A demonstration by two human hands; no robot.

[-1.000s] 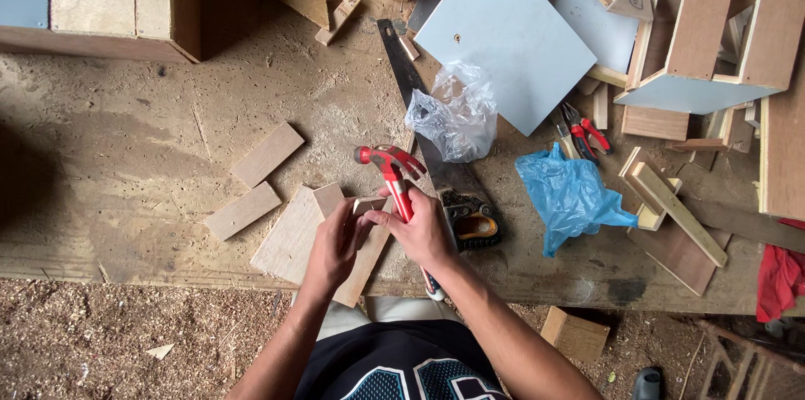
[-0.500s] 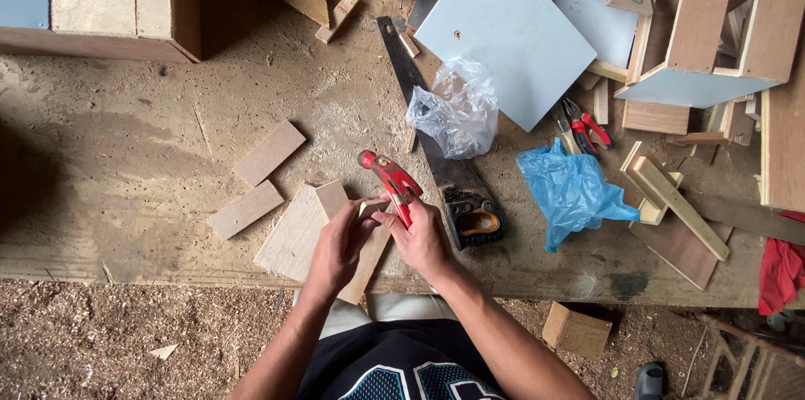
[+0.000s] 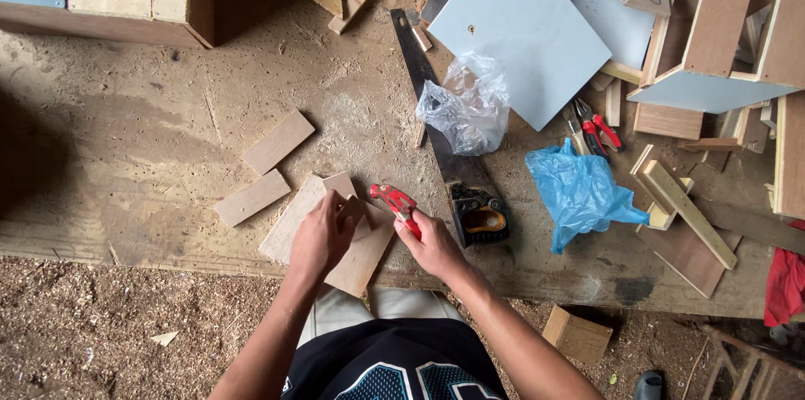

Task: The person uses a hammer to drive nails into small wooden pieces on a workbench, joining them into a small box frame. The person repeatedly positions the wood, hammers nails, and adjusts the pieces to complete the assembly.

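Observation:
My left hand (image 3: 321, 236) presses down on a small wooden block (image 3: 345, 199) that rests on a larger flat plywood piece (image 3: 289, 217) near the front edge of the workbench. My right hand (image 3: 433, 245) is shut around a red-handled tool (image 3: 396, 203), whose red head points up and to the left, close beside the small block. Both forearms reach in from the bottom of the view.
Two loose wooden slats (image 3: 278, 142) (image 3: 252, 197) lie left of my hands. A hand saw (image 3: 453, 157) runs diagonally on the right, next to a clear plastic bag (image 3: 468, 106), a blue plastic bag (image 3: 580, 192), red pliers (image 3: 597, 127) and a pale blue panel (image 3: 524, 27). Sawdust covers the bench (image 3: 126, 165).
The red tool has come down and left toward the small block. My left hand has shifted a little onto the block.

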